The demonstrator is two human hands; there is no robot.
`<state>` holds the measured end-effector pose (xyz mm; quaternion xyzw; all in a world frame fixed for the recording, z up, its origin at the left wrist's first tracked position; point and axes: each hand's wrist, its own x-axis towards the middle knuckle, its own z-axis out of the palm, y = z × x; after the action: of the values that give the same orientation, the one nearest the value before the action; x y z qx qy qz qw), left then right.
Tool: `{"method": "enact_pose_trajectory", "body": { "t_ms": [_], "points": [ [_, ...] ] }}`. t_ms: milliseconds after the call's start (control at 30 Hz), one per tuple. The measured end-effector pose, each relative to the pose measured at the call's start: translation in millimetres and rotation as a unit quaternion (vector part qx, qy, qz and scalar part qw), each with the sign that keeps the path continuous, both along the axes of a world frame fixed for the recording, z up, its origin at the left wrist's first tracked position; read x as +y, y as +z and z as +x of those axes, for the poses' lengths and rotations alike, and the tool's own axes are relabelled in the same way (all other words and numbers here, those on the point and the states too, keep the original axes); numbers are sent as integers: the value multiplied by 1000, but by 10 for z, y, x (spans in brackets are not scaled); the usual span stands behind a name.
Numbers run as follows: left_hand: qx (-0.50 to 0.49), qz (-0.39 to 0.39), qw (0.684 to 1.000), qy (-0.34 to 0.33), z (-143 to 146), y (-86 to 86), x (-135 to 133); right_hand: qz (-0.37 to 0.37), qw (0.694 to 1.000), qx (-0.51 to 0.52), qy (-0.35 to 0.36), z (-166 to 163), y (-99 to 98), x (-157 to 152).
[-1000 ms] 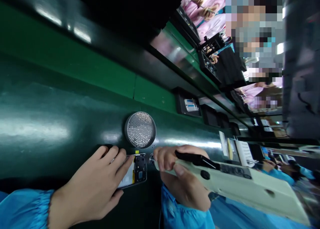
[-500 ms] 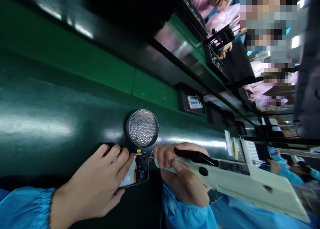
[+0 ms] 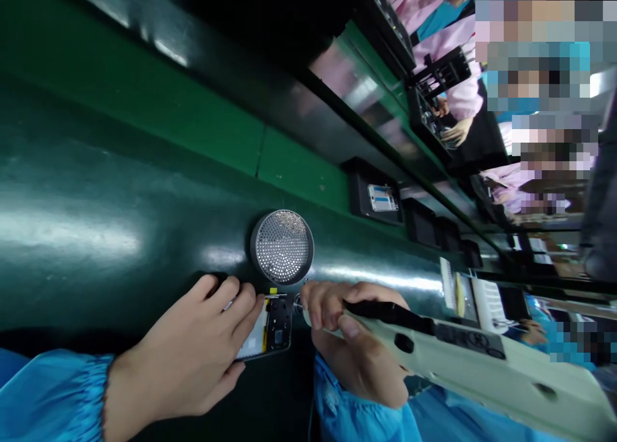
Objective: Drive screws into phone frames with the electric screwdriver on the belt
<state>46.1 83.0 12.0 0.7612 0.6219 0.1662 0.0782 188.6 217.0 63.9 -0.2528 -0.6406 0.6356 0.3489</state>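
The left hand (image 3: 190, 352) lies across an opened phone-like device (image 3: 278, 320) at the near side of the green bench (image 3: 87, 191); its grip is closed around the device, fingers over the far side and thumb by the near edge. The device's uncovered end shows a dark, component-dotted section beside a pale panel (image 3: 254, 341), and a small yellow tab (image 3: 273, 290) sticks out at its far edge.

The right hand (image 3: 357, 339) has its grip wrapped firmly around a pale green handheld tool (image 3: 482, 358) with a black lever (image 3: 385, 312). The tool's tip points at the device's right end, though the fingers crowd the spot, so I cannot tell whether it touches.

Just beyond the device sits a round perforated dish (image 3: 284, 248). Farther off to the right, a black tray (image 3: 357, 191) holds a flat panel with blue strips (image 3: 382, 198). Co-workers in pink sleeves (image 3: 467, 95) work across the line.
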Motion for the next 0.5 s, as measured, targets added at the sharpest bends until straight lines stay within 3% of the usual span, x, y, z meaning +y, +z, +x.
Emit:
{"method": "enact_pose_trajectory", "body": {
  "t_ms": [500],
  "points": [
    [15, -11, 1000, 13, -1, 46, -34, 6, 999, 30, -10, -5, -60, 1]
  ]
}}
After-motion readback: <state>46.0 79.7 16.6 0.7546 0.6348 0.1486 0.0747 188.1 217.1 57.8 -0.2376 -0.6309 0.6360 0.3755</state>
